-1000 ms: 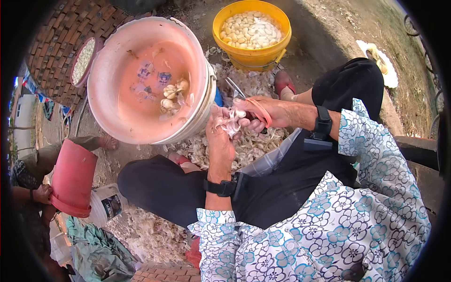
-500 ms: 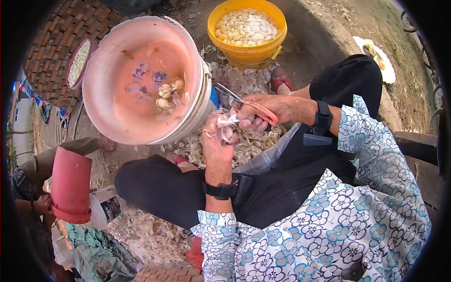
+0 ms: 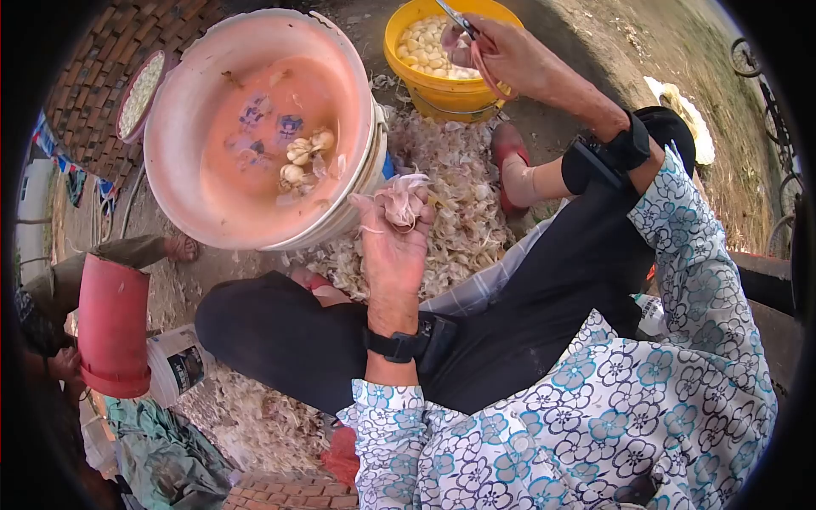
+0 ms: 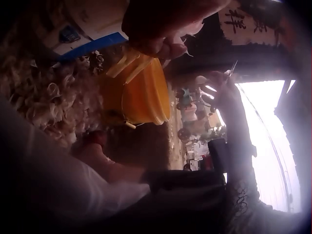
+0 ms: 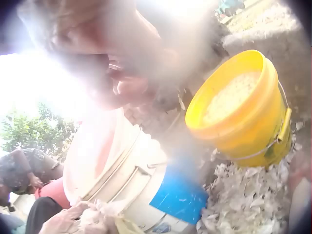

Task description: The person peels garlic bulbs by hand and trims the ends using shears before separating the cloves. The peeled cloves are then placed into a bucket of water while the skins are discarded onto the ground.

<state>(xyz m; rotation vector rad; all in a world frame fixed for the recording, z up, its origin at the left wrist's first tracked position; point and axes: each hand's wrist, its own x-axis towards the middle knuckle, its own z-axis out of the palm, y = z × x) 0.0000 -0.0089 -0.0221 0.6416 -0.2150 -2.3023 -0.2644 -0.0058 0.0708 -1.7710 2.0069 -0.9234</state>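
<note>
A partly peeled garlic bulb with loose papery skin [image 3: 403, 202] lies in the upturned left hand [image 3: 393, 255], the fingers curled round it, beside the large white bucket. Over the yellow bucket [image 3: 446, 95] of pale peeled cloves [image 3: 418, 49], the right hand [image 3: 518, 64] grips scissors [image 3: 457, 17] with pinkish handles, blades pointing up and away. A small pale piece [image 4: 201, 80] shows at the right hand's fingertips in the left wrist view. Glare blurs the right hand [image 5: 117, 44] in the right wrist view.
Whole garlic bulbs [image 3: 299, 153] lie in the pink basin [image 3: 183, 127] on the white bucket. Garlic skins [image 3: 455, 170] cover the ground between the feet. Another person's hand [image 3: 65, 364] is at a red bucket [image 3: 113, 319] on the left.
The right hand has moved away from the left, up and over the yellow bucket, with the scissors. The left hand has stayed near the basin, still holding garlic, its palm now more exposed.
</note>
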